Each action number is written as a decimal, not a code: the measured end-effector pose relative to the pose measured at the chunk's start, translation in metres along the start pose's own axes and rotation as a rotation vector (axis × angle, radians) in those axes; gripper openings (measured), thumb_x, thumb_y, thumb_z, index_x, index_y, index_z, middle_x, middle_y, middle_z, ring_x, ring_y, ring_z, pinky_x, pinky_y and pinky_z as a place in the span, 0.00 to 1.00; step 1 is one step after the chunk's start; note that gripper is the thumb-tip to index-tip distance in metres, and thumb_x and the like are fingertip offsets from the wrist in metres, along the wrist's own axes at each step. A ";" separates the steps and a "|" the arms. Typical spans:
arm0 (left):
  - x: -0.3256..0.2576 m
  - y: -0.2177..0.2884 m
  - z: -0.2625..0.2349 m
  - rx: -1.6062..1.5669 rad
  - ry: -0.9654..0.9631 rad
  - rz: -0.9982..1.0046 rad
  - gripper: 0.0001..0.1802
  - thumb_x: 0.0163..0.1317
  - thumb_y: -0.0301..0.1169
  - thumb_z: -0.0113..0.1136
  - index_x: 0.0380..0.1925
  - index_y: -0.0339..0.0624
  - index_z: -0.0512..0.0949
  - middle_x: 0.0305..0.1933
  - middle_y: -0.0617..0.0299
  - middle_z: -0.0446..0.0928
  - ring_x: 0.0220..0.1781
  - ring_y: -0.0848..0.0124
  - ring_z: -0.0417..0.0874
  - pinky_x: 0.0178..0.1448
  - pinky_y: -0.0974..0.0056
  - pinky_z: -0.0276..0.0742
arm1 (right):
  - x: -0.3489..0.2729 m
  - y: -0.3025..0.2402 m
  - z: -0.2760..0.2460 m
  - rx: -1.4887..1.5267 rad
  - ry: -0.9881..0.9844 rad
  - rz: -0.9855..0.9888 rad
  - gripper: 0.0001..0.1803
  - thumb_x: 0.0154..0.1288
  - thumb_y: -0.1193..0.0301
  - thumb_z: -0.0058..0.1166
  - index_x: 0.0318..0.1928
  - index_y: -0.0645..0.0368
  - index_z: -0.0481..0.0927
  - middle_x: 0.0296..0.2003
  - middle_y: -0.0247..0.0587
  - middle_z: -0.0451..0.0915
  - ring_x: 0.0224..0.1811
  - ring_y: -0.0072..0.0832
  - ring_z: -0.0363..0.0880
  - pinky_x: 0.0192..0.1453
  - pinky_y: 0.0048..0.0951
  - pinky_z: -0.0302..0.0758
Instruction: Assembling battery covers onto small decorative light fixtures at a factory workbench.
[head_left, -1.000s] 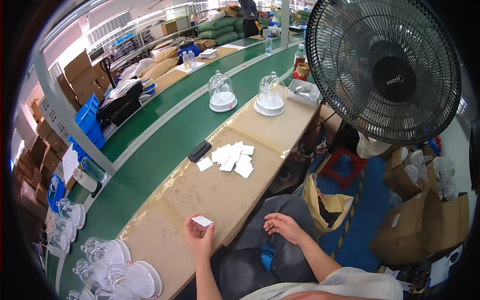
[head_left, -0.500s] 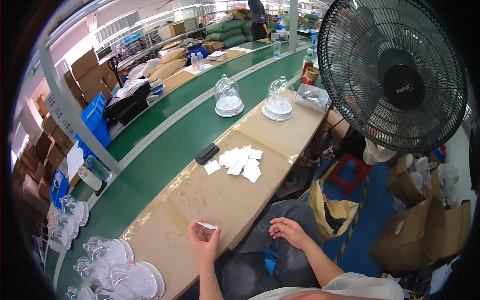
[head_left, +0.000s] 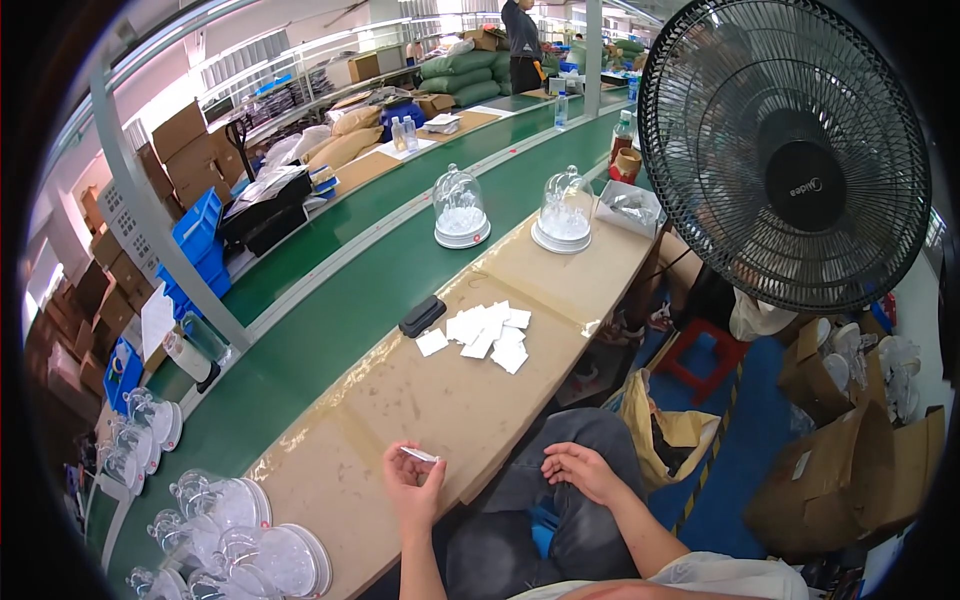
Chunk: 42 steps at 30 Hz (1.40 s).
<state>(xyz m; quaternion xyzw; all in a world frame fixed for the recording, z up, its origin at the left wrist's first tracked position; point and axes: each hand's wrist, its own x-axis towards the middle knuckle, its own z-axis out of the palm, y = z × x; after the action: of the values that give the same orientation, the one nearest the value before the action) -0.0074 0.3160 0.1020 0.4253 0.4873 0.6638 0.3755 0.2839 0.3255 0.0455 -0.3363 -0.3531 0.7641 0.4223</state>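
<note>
Between thumb and fingers, my left hand (head_left: pixel 412 484) pinches a small thin white card (head_left: pixel 420 455) above the near edge of the cardboard-covered bench (head_left: pixel 380 430). My right hand (head_left: pixel 582 472) hovers over my lap with loosely bent fingers; nothing shows in it. Farther along the bench lies a loose heap of white square cards (head_left: pixel 485 333). Beside the heap is a black case (head_left: pixel 422 316). Two clear domes on white bases stand beyond: one dome (head_left: pixel 461 210) on the green belt, the other dome (head_left: pixel 564 212) at the bench's far end.
Several clear domes (head_left: pixel 275 560) lie tipped over at the lower left. A large black fan (head_left: pixel 790 160) takes up the upper right. Below it are a red stool (head_left: pixel 700 362), a yellow bag (head_left: pixel 655 430) and open cartons (head_left: pixel 820 480). A person (head_left: pixel 521 45) stands far back.
The whole view has shifted slightly, so the bench and belt sit a little lower. Both hands keep nearly the same pose, with the card still in the left.
</note>
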 end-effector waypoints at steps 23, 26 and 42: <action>0.002 0.004 0.002 0.016 -0.023 0.012 0.31 0.53 0.13 0.62 0.56 0.39 0.64 0.51 0.57 0.72 0.41 0.75 0.76 0.41 0.73 0.73 | 0.003 0.001 -0.003 0.003 -0.011 -0.004 0.15 0.74 0.71 0.42 0.56 0.64 0.71 0.44 0.43 0.78 0.46 0.28 0.77 0.52 0.29 0.75; 0.004 0.006 0.003 0.012 -0.029 0.018 0.31 0.53 0.13 0.62 0.56 0.39 0.64 0.51 0.57 0.72 0.41 0.75 0.76 0.41 0.73 0.73 | 0.004 0.000 -0.002 -0.001 -0.006 -0.012 0.14 0.74 0.71 0.41 0.55 0.64 0.71 0.44 0.45 0.78 0.46 0.30 0.77 0.52 0.31 0.75; 0.000 0.001 0.001 -0.023 0.001 0.025 0.31 0.56 0.15 0.59 0.60 0.35 0.62 0.56 0.52 0.73 0.44 0.74 0.77 0.44 0.71 0.74 | -0.001 0.000 0.000 -0.011 -0.001 -0.005 0.14 0.74 0.71 0.41 0.55 0.63 0.71 0.44 0.44 0.78 0.47 0.30 0.78 0.52 0.30 0.75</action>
<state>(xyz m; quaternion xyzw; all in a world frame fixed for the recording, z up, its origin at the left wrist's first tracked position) -0.0068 0.3162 0.1028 0.4268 0.4743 0.6742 0.3719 0.2844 0.3251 0.0457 -0.3373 -0.3584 0.7615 0.4219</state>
